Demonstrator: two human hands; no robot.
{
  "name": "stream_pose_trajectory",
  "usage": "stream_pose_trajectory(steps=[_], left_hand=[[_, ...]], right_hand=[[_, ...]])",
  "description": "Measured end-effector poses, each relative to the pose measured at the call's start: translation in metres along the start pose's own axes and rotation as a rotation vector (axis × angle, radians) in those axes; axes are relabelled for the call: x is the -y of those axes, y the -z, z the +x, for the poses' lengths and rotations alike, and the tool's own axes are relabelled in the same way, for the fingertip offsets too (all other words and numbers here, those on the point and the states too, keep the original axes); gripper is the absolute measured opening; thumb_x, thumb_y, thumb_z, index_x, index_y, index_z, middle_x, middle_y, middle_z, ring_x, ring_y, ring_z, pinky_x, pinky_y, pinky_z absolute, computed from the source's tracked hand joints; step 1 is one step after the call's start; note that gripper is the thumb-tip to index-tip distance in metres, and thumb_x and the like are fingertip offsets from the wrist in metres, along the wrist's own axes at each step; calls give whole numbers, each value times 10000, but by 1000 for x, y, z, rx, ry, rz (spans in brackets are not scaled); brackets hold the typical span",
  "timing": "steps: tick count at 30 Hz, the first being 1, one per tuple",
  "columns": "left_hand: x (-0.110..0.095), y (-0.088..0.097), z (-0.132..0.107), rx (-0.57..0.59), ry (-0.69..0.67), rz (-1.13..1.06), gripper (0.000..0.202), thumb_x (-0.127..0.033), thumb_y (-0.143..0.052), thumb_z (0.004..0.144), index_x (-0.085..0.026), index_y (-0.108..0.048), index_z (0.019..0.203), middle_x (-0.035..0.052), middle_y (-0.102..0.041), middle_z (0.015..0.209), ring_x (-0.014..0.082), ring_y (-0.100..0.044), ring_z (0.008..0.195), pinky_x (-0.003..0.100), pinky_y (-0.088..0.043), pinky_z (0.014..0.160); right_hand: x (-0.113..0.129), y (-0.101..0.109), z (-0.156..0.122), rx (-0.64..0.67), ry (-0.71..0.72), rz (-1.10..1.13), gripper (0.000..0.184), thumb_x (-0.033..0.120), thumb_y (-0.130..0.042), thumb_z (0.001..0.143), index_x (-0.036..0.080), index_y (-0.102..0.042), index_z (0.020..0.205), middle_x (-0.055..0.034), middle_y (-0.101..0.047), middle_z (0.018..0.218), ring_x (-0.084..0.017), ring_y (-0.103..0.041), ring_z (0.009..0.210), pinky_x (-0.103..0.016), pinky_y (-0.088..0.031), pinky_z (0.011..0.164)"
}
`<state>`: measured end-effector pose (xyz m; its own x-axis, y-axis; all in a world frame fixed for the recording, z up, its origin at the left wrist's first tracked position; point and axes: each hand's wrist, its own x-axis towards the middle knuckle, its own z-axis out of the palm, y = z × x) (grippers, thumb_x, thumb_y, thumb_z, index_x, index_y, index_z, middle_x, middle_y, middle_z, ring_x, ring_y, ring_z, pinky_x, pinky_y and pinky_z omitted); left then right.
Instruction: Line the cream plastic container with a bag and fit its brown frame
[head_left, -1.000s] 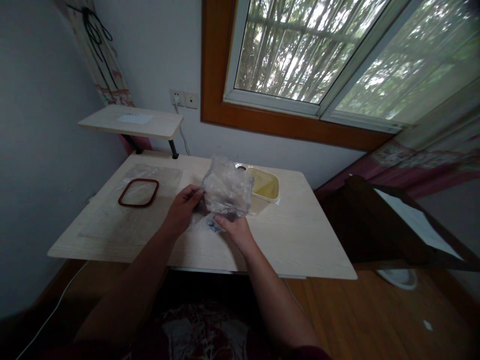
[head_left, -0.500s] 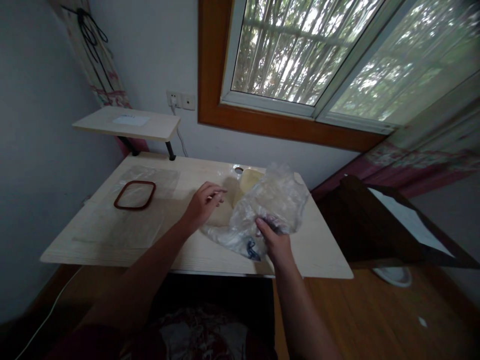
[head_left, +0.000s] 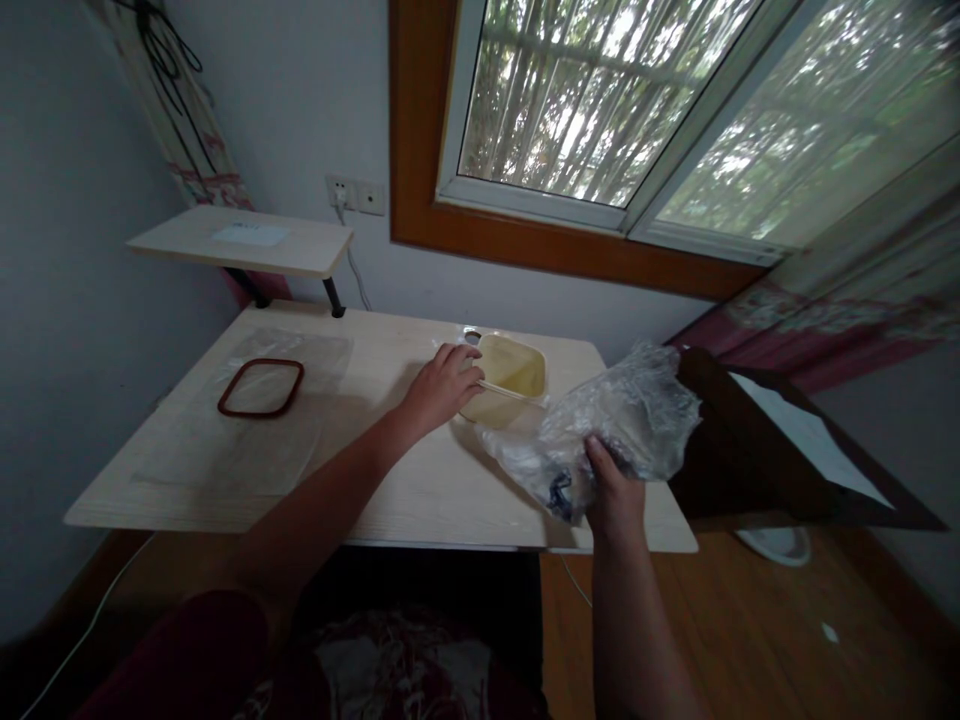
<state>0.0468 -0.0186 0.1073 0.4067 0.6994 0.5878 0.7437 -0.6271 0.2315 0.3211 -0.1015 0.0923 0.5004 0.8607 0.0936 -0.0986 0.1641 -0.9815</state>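
My right hand (head_left: 616,490) is closed on a crumpled clear plastic bag (head_left: 637,415) with a dark blue print. It holds the bag over the right part of the desk. Left of the bag stands a pale yellow, open-topped rectangular container (head_left: 517,365); the lower edge of its front is partly behind the bag. At the container's left rim is my left hand (head_left: 444,385), its fingers loosely bent and a little apart. Whether the fingertips touch the rim is hard to tell. A reddish-brown rounded square ring (head_left: 298,385) lies at the left on a flat clear plastic sheet (head_left: 247,450).
The light wooden desk (head_left: 420,490) has a raised shelf (head_left: 300,255) at its back left with a paper label on it. A window (head_left: 562,110) and a wall socket (head_left: 352,194) are behind. On the right stands dark furniture (head_left: 780,450) with a white sheet.
My right hand has carried the plastic bag to the right, uncovering the yellow container. My left hand has moved right and forward to the container's left rim.
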Motion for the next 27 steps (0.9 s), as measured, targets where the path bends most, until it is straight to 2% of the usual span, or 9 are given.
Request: stream_pose_trajectory(steps=[5, 9, 12, 17, 21, 24, 27], left_hand=[[7, 9, -10, -23, -14, -37, 101, -262, -639, 925, -196, -713, 937, 109, -609, 1185, 271, -493, 1173, 445, -481, 1016], [14, 25, -33, -81, 6, -74, 90, -248, -655, 914, -179, -711, 932, 115, -618, 1135, 256, -525, 1101, 438, -508, 971], [16, 40, -56, -91, 14, -41, 64, -219, -661, 907, -177, -702, 933, 115, -607, 1150, 249, -540, 1088, 421, -540, 925], [7, 61, -90, -76, 1, -13, 46, -214, -664, 909, -203, -680, 950, 92, -605, 1174, 233, -561, 1091, 422, -553, 934], [0, 70, -104, -78, 28, -9, 74, -206, -656, 912, -221, -680, 981, 99, -595, 1203, 244, -565, 1158, 440, -547, 976], [-1, 72, -109, -81, 29, -32, 171, -237, -677, 905, -244, -670, 1075, 102, -590, 1238, 251, -559, 1188, 448, -546, 988], [-3, 73, -111, -112, 56, -54, 286, -266, -686, 903, -259, -625, 1182, 108, -579, 1280, 257, -556, 1197, 462, -550, 986]], right_hand=[[0, 1, 6, -25, 6, 37, 571, 353, -865, 646, 205, -678, 1165, -41, -702, 1054, -233, -684, 991, -371, -573, 866], [10, -5, 8, -34, 42, 70, 646, 337, -857, 665, 212, -651, 1264, -53, -689, 1166, -249, -662, 1102, -414, -540, 977], [23, -19, 7, -59, 81, 106, 633, 334, -844, 699, 187, -644, 1281, -64, -687, 1194, -258, -644, 1162, -444, -516, 1034], [46, -53, 9, -64, 192, 210, 588, 339, -814, 757, 157, -639, 1287, -78, -683, 1231, -260, -621, 1227, -463, -478, 1103], [66, -90, 14, -33, 302, 305, 474, 354, -749, 834, 171, -653, 1260, -73, -667, 1269, -245, -609, 1258, -460, -453, 1138], [78, -123, 13, -30, 334, 318, 468, 389, -719, 853, 183, -644, 1267, -78, -658, 1276, -249, -624, 1230, -461, -511, 1077], [79, -155, 7, 7, 317, 297, 508, 437, -685, 865, 161, -623, 1287, -81, -663, 1244, -237, -648, 1173, -420, -553, 1007]])
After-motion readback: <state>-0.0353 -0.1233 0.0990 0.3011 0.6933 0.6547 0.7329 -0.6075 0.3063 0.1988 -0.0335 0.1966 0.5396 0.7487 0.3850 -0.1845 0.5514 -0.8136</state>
